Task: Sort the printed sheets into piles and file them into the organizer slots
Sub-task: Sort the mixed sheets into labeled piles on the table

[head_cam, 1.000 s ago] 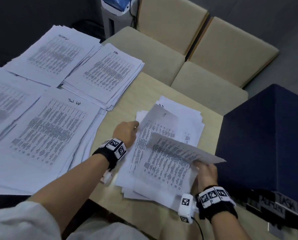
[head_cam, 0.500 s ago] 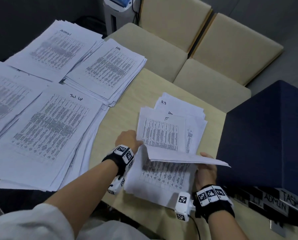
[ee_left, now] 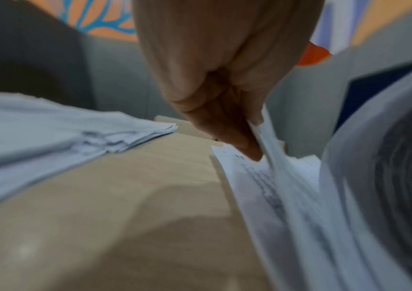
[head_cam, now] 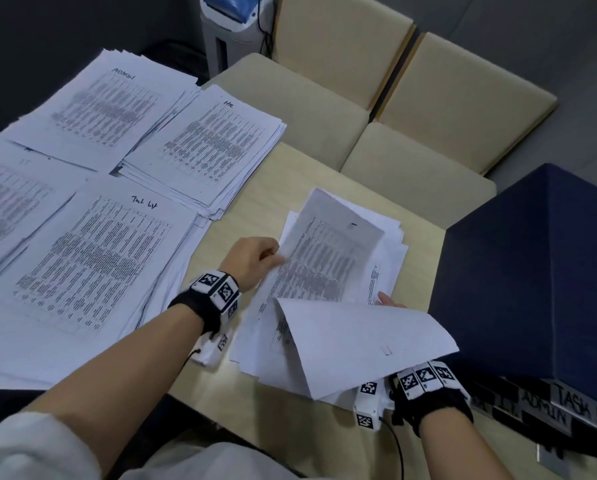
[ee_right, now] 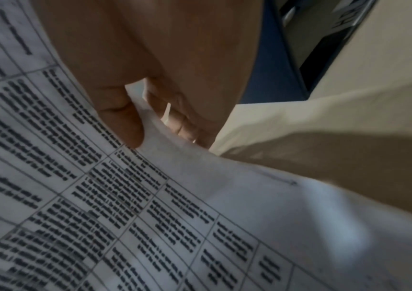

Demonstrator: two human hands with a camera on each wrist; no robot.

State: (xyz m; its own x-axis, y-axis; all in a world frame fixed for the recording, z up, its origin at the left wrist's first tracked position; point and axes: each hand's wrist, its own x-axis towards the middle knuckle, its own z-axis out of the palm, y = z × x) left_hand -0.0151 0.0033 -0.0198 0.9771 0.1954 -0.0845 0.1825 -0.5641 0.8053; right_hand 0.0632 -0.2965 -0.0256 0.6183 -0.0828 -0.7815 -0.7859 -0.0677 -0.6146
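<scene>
The unsorted heap of white printed sheets lies on the pale wooden worktop at about five o'clock, between the two hands, its long axis running from seven towards one o'clock. The left hand pinches the left edge of the heap's top lifted sheet between thumb and fingers, so that sheet stands up just to the hand's right. The right hand pinches another curled sheet, printed face down, thumb on the print and fingers beneath, near the heap's near end. The sorted piles lie to nine and eleven o'clock: one headed with a task-list scrawl nearest the left hand, an HR-headed pile, and an ADMIN-headed pile beyond it. The left hand looks better placed to carry a sheet there. The dark blue organizer box stands at three o'clock, touching the worktop's right side. Beige cushioned chairs fill twelve o'clock.
</scene>
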